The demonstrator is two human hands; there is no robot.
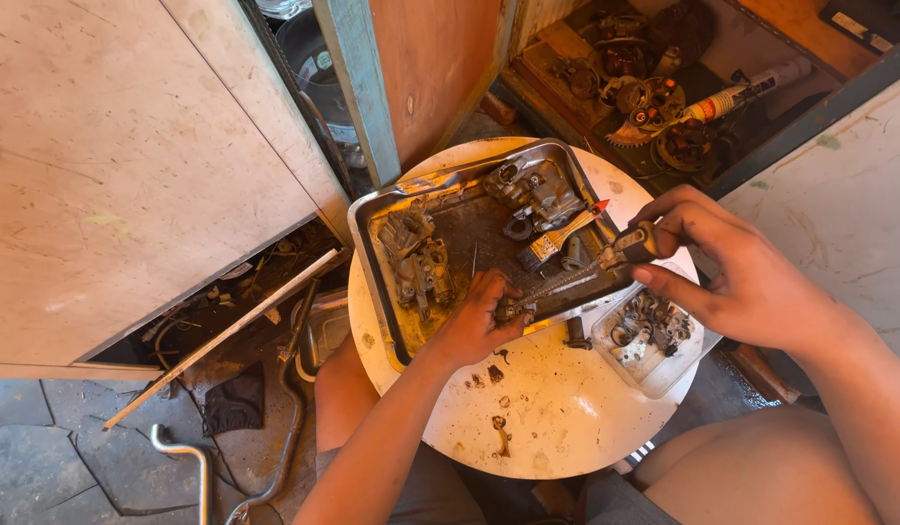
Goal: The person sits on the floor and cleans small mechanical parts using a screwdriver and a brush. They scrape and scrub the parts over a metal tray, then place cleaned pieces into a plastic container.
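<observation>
A dented metal tray [372,255] sits on a round white stool top [557,408]. My left hand [479,313] pinches a small metal part [516,310] at the tray's near edge. My right hand [732,267] grips the dark handle of a screwdriver [591,270] whose long shaft points down-left to that part. Inside the tray lie two grimy carburetor bodies [419,261], another carburetor body [536,190] at the back, and a small brush [562,236] with a red-tipped handle.
A clear plastic tub [654,365] with several small metal pieces stands under my right hand. A wooden box of rusty engine parts [644,83] and a sealant tube [737,97] lie beyond. Bent metal pipe [192,467] lies on the floor at left, beside a plywood board [129,175].
</observation>
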